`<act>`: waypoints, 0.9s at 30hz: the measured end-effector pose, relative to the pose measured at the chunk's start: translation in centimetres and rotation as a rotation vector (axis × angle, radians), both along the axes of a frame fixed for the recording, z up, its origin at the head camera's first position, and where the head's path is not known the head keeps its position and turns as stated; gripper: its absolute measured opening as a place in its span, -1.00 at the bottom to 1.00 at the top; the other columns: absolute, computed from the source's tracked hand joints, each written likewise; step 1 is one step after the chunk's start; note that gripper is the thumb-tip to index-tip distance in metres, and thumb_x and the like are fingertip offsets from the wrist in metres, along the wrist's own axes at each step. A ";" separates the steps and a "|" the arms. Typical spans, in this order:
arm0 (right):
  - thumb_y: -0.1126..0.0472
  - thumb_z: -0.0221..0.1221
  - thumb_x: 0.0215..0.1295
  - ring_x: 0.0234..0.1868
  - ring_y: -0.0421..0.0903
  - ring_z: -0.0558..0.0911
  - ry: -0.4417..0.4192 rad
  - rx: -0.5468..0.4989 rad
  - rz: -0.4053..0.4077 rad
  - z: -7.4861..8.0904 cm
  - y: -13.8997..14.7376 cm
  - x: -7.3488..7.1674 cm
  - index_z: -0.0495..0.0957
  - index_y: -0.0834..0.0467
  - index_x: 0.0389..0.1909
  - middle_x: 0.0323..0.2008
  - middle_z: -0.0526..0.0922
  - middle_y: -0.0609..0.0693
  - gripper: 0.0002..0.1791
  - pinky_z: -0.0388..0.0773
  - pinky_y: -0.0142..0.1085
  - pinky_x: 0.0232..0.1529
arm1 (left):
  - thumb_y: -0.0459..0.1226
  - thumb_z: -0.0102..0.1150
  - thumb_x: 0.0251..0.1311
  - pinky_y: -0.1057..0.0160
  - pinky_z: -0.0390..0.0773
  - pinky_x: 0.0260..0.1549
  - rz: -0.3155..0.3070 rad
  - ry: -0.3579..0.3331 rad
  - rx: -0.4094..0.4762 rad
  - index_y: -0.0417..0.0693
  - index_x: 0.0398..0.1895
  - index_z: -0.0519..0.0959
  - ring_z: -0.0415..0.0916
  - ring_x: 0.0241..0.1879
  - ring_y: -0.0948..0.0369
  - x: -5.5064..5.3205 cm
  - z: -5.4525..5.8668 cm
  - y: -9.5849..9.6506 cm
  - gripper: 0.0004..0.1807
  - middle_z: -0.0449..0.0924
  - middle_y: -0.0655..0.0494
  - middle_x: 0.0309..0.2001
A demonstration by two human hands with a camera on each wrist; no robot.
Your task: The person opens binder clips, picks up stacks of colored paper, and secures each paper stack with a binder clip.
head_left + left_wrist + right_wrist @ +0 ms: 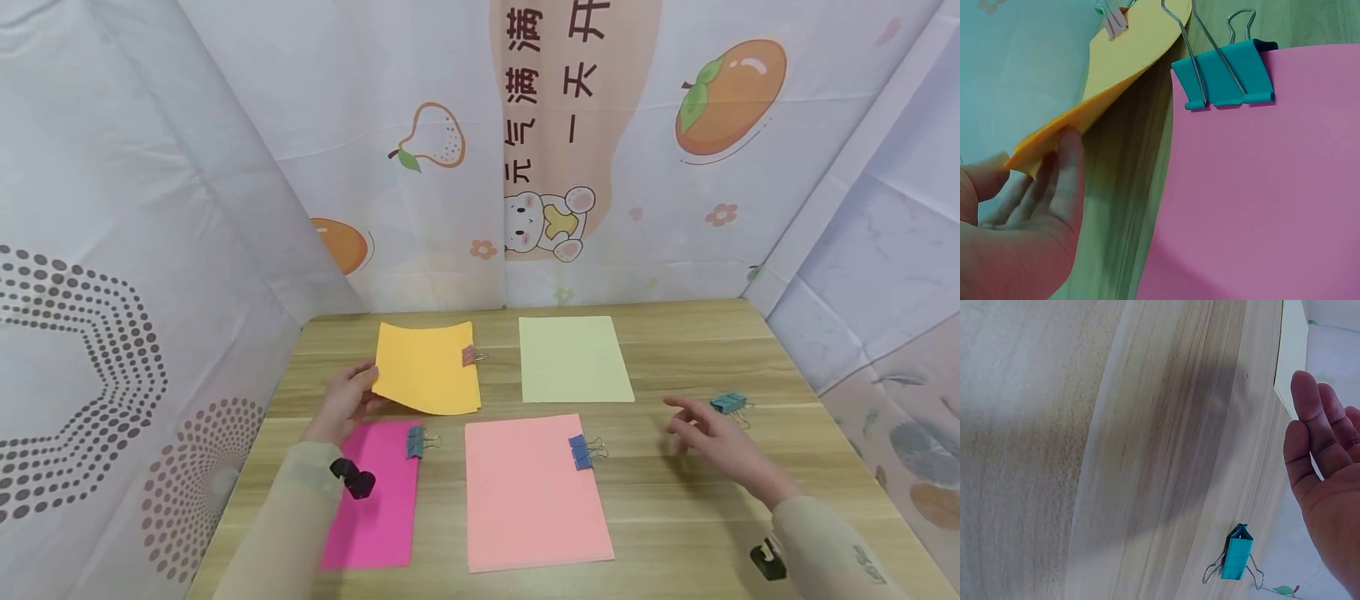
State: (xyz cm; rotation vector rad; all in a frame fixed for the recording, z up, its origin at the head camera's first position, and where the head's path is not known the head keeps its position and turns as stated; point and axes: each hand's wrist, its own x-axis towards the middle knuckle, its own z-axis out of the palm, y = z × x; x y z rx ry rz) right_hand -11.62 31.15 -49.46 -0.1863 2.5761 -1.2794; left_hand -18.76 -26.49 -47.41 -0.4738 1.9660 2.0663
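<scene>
At the back left, my left hand (349, 395) pinches the left edge of a stack of yellow-orange paper (427, 367). In the left wrist view, the thumb lies on one side and the fingers (1069, 172) underneath, with that edge bent up off the table. A pink binder clip (469, 356) grips the stack's right edge. My right hand (712, 437) hovers over the table on the right, fingers relaxed and holding nothing. Beside it lies a loose teal binder clip (728, 403), its wire handles spread in the right wrist view. Pale green paper (576, 360) lies unclipped at the back middle.
Magenta paper (375, 500) with a teal binder clip (1225, 75) lies at front left, partly under my left forearm. Salmon-pink paper (536, 496) with a blue binder clip (581, 451) lies front middle. A printed curtain (450, 208) stands behind the wooden table (675, 533).
</scene>
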 end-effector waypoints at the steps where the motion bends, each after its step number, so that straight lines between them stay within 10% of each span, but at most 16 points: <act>1: 0.09 0.04 0.61 -0.25 -0.07 0.70 0.000 0.000 0.001 0.0 0.0 0.0 0.23 0.26 0.49 -0.02 0.55 0.14 -0.43 0.61 -0.21 -0.20 | -0.19 -0.06 0.58 0.22 0.67 -0.06 0.006 -0.005 -0.006 -0.21 0.59 0.09 0.66 -0.20 0.27 0.1 0.4 0.1 -0.37 0.55 0.01 0.08; 11: 0.07 0.02 0.61 -0.25 -0.09 0.70 0.007 0.028 0.000 0.2 0.4 -0.1 0.23 0.27 0.48 -0.01 0.56 0.13 -0.42 0.56 -0.25 -0.24 | -0.18 -0.07 0.57 -0.01 0.49 0.16 0.073 0.022 -0.242 -0.20 0.54 0.21 0.44 0.11 0.04 -0.2 -0.2 0.8 -0.43 0.34 -0.18 0.37; 17: 0.07 0.02 0.62 -0.26 -0.11 0.69 0.020 0.038 -0.004 0.2 0.7 -0.1 0.25 0.27 0.47 -0.04 0.58 0.14 -0.44 0.56 -0.26 -0.23 | -0.22 -0.05 0.55 -0.14 0.27 0.40 0.038 0.068 -0.337 -0.22 0.51 0.26 0.16 0.48 -0.11 -0.2 0.4 1.8 -0.45 0.20 -0.17 0.51; 27: 0.11 0.01 0.62 -0.28 -0.13 0.69 0.046 0.048 -0.011 0.1 1.0 -0.2 0.26 0.30 0.46 -0.06 0.59 0.13 -0.46 0.52 -0.33 -0.23 | -0.20 0.02 0.51 -0.18 0.27 0.40 -0.068 0.158 -0.491 -0.20 0.47 0.32 0.11 0.49 -0.21 -0.2 1.3 4.1 -0.46 0.24 -0.17 0.50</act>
